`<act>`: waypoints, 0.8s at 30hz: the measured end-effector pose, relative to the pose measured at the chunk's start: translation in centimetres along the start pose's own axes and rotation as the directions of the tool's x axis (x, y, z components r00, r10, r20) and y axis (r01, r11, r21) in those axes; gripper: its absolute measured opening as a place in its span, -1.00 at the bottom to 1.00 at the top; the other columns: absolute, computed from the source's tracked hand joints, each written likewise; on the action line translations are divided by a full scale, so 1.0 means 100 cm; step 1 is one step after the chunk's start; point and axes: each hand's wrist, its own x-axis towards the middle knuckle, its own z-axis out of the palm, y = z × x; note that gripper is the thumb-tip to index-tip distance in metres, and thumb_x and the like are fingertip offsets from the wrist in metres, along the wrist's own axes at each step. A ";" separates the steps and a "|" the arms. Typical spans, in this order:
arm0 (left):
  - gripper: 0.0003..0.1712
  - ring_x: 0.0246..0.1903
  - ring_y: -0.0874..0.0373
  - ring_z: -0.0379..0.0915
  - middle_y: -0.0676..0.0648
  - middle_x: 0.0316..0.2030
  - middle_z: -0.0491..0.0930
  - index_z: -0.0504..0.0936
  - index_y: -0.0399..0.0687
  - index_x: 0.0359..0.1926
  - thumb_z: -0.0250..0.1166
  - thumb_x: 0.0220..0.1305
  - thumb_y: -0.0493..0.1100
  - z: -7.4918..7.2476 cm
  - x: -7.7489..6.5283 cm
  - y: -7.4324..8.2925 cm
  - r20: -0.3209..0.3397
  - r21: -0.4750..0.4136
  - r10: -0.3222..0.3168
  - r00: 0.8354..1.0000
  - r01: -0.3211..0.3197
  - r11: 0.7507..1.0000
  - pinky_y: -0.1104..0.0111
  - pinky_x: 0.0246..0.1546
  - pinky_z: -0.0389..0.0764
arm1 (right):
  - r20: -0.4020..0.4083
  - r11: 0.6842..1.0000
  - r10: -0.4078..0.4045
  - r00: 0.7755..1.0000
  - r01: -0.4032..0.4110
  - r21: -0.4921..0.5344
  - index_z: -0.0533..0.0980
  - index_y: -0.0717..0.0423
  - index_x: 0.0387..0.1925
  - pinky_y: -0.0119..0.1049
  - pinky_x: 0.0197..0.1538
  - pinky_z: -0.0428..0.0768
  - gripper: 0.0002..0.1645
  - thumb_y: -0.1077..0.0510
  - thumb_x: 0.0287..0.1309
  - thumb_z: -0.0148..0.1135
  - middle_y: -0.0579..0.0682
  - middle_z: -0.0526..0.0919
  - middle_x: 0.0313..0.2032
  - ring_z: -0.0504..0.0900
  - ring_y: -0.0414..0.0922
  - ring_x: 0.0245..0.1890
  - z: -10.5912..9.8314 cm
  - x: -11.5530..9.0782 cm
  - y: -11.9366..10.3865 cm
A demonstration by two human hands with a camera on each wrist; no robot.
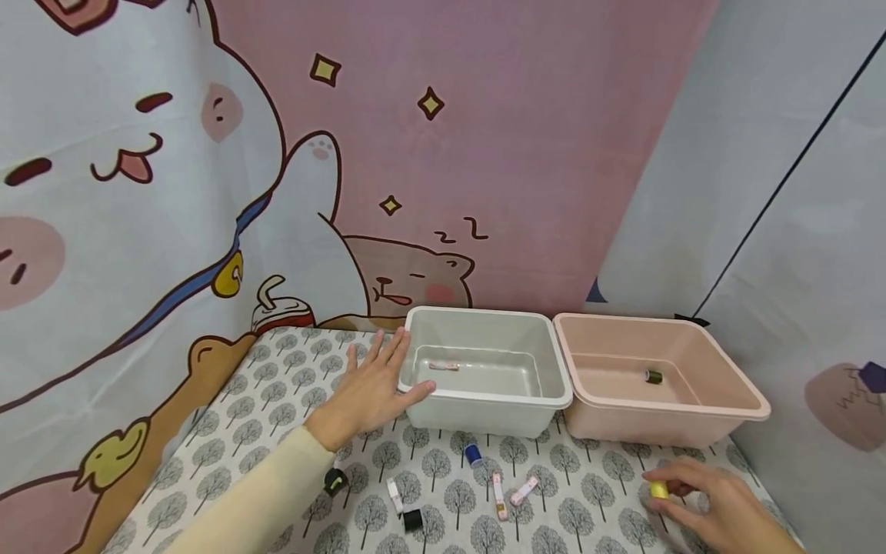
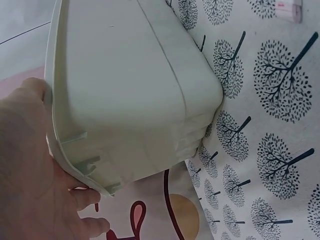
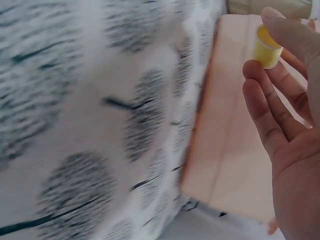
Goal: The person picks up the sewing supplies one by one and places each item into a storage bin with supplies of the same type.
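Note:
In the head view my left hand (image 1: 367,392) rests on the left end of the white bin (image 1: 484,415), fingers spread and thumb over the front rim. The left wrist view shows the same hand (image 2: 35,170) against the bin's rim (image 2: 52,100). My right hand (image 1: 727,504) pinches a yellow thread spool (image 1: 659,489) between thumb and fingers, in front of the pink bin (image 1: 657,422). Close up in the right wrist view, the spool (image 3: 267,49) sits at the fingertips. A small pinkish strip (image 1: 444,367) lies inside the white bin, and a dark green spool (image 1: 653,377) inside the pink one.
On the tree-patterned cloth lie a blue spool (image 1: 473,455), a black spool (image 1: 412,521), another dark spool (image 1: 335,482), a whitish strip (image 1: 394,496) and two pink-white strips, one upright in view (image 1: 499,496), one slanted (image 1: 524,490). A printed curtain (image 1: 519,154) hangs behind.

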 end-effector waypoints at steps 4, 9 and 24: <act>0.37 0.94 -0.22 -0.34 -0.09 0.93 -0.20 -0.09 -0.09 0.94 -0.20 0.60 0.80 -0.002 0.002 0.000 0.009 0.045 0.001 1.000 -0.001 0.999 -0.53 0.83 -0.29 | -0.223 0.969 -0.239 0.945 0.248 0.012 0.84 -0.20 0.00 -0.63 -0.20 0.69 -0.44 0.18 -0.07 0.92 -0.33 0.85 -0.14 0.70 -0.56 -0.27 0.001 0.012 -0.009; 0.40 0.93 -0.24 -0.32 -0.19 0.92 -0.16 -0.06 -0.18 0.92 -0.26 0.59 0.81 -0.002 0.005 0.001 0.008 0.086 0.023 1.000 -0.023 0.996 -0.49 0.84 -0.26 | -0.373 0.889 -0.440 0.817 0.456 -0.050 0.83 -0.23 0.01 -0.72 -0.14 0.68 -0.18 0.35 -0.40 0.94 -0.30 0.90 -0.17 0.79 -0.53 -0.29 -0.010 0.030 -0.019; 0.38 0.94 -0.18 -0.39 -0.20 0.92 -0.30 -0.19 -0.20 0.92 -0.25 0.64 0.77 0.001 0.005 0.002 0.033 0.036 0.027 0.999 -0.028 0.999 -0.46 0.85 -0.23 | -0.356 0.892 -0.438 0.826 0.450 -0.054 0.85 -0.09 0.10 -0.70 -0.15 0.68 -0.21 0.43 -0.26 0.88 -0.29 0.91 -0.20 0.82 -0.48 -0.25 -0.053 0.069 -0.044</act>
